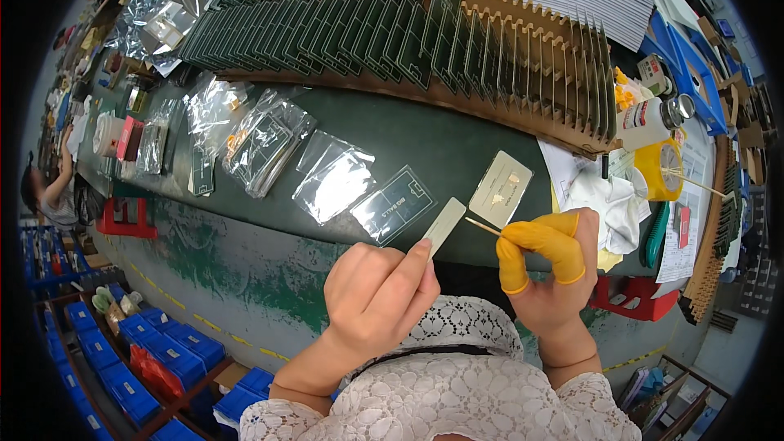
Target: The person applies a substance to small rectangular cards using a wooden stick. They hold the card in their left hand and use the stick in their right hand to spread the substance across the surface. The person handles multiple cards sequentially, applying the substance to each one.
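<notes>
Pale narrow plate (446, 227): pinched in left hand (380, 294) over green bench (457, 147), near edge; long axis slants away rightward. Right hand (559, 265), wearing yellow finger cots (555, 241), grasps wooden stick (483, 227), tip just right of plate.

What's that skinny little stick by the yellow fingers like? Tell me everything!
The stick is thin, straight and pale tan, and looks wooden. The right hand pinches it between yellow-covered finger and thumb, hiding its other end. It slants, its visible tip pointing left, close to the pale strip in the left hand.
</notes>
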`<state>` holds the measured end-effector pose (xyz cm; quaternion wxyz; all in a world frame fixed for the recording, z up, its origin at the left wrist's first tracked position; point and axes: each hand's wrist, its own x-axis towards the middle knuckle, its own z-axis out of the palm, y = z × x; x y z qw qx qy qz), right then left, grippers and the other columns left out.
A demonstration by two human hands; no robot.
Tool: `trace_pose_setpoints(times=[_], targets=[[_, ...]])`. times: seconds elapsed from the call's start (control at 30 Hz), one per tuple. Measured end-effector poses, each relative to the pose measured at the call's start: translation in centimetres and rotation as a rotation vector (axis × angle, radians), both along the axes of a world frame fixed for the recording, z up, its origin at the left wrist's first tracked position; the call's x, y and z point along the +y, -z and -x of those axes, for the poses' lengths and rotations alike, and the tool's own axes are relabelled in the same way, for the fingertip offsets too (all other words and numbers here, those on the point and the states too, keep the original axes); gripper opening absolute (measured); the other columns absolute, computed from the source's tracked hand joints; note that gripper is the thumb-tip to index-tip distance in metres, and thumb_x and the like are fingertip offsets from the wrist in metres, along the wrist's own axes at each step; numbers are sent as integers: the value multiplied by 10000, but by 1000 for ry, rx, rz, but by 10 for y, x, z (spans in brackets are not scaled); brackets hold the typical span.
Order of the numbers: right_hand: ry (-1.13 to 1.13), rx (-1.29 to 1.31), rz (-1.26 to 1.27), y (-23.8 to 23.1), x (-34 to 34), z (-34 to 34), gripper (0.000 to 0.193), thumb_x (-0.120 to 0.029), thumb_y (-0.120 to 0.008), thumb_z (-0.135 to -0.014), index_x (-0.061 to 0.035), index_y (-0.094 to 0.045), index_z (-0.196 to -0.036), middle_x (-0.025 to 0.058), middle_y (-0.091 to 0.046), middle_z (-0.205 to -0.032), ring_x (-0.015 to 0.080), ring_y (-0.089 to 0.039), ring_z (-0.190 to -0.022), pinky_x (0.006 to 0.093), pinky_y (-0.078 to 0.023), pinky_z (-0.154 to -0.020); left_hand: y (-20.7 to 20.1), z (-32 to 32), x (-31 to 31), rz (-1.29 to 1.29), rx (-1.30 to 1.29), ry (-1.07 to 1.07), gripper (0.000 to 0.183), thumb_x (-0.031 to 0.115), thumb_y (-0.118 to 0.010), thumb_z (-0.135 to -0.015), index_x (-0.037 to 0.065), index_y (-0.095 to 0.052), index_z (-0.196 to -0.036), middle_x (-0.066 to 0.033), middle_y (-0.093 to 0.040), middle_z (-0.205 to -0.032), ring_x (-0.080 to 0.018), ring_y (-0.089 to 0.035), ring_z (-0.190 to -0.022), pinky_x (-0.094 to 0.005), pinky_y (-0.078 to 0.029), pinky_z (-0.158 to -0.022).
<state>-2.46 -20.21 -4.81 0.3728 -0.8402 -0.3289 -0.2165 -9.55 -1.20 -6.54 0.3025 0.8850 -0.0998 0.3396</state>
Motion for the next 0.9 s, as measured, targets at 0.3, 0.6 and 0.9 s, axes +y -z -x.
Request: trace_pose_setpoints(times=[0.3,0.6,0.9], targets=[[-32,41,-37,1,1,-5,260,-53,-791,-736,-90,-633,-939,14,-562,-740,209,-466,-640,340,-339,-629,-4,0,-1,5,30,16,362,-106,-744,-657,-20,-685,-1003,-71,-575,-748,-215,-519,-589,-313,-410,-515],[-42,16,-14,2,2,-7,259,-58,-793,-735,-86,-628,-933,17,-560,-746,207,-456,-631,347,-325,-618,-1,-3,-1,-13,-6,-2,359,-52,-772,-637,-20,-719,-990,-46,-569,-738,-197,-506,-585,-294,-401,-491],[-27,1,10,0,4,-7,262,-58,-799,-733,-92,-632,-933,16,-567,-756,204,-463,-635,347,-327,-621,0,-3,-1,-17,-6,-6,354,-50,-777,-636,-15,-718,-984,-43,-568,-739,-195,-508,-586,-293,-398,-490]])
